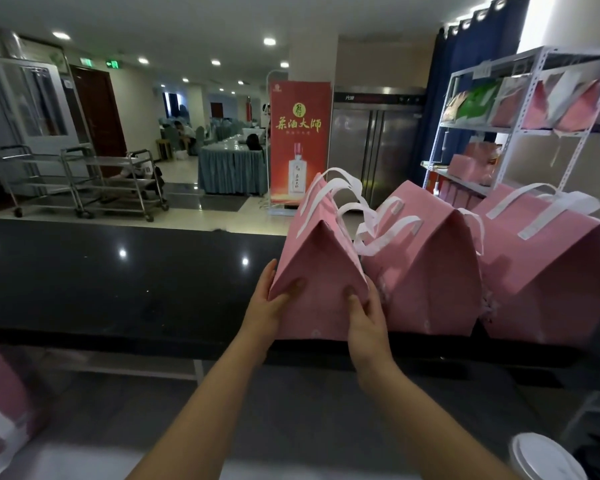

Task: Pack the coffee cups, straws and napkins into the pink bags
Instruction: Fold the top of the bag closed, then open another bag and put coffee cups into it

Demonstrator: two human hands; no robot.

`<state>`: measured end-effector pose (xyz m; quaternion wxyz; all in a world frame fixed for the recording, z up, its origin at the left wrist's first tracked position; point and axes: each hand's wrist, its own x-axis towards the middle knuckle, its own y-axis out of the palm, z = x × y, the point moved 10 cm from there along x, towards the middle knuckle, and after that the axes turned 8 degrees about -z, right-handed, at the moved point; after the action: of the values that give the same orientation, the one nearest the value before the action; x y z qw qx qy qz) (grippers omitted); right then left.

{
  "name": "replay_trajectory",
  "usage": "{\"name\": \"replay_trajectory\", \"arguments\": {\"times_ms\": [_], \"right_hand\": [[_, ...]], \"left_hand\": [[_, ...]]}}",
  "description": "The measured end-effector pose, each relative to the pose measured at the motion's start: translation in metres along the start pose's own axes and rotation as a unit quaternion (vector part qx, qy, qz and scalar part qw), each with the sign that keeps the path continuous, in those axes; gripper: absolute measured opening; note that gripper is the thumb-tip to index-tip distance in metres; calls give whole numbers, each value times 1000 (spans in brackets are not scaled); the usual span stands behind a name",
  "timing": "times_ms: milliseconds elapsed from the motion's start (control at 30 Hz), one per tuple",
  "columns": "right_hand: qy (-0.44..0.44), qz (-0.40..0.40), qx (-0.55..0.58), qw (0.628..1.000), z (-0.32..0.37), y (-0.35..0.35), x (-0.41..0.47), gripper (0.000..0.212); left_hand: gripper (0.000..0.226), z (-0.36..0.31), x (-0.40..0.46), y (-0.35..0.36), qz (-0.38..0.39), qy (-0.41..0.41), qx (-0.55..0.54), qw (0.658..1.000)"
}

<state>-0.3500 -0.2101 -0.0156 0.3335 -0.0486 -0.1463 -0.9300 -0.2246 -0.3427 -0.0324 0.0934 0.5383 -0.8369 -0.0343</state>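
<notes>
Gripping the leftmost pink bag (321, 271) at the near edge of the black counter (118, 278), left hand (267, 306) and right hand (364, 323) clasping its sides, with a likely tip off the edge or into the neighbouring bag (426, 271) from any careless shove.
</notes>
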Motion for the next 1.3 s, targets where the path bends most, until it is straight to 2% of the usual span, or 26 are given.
{"name": "replay_trajectory", "arguments": {"times_ms": [133,233,300,500,567,633,733,833,933,1067,1300], "right_hand": [[10,-9,10,1000,1,2,19,38],[10,-9,14,1000,-1,-1,25,40],[9,-1,12,1000,-1,-1,25,41],[-12,36,-20,999,7,-12,4,56],[-32,61,-60,996,15,-19,-12,62],[-70,98,-121,985,25,-26,-33,66],[-143,138,-263,944,40,-36,-65,74],[-255,187,-390,865,47,-38,-103,75],[-297,238,-466,799,29,-40,-141,76],[-266,311,-526,746,-24,-47,-179,75],[-206,457,-534,681,-104,-46,-247,75]], "left_hand": [[74,2,20,15,16,-9,-2,1000],[54,4,25,23,32,-4,-16,999],[50,5,25,24,37,-1,-18,999],[99,3,6,1,14,-8,20,1000],[104,-11,-15,-7,11,14,72,997],[102,-21,-43,-15,18,37,170,985],[99,-30,-93,-24,42,82,345,934],[94,-30,-148,-26,65,123,503,853],[92,-20,-196,-36,43,127,583,802],[88,13,-246,-65,-5,94,620,779],[96,70,-351,-133,-29,-87,660,745]]}}
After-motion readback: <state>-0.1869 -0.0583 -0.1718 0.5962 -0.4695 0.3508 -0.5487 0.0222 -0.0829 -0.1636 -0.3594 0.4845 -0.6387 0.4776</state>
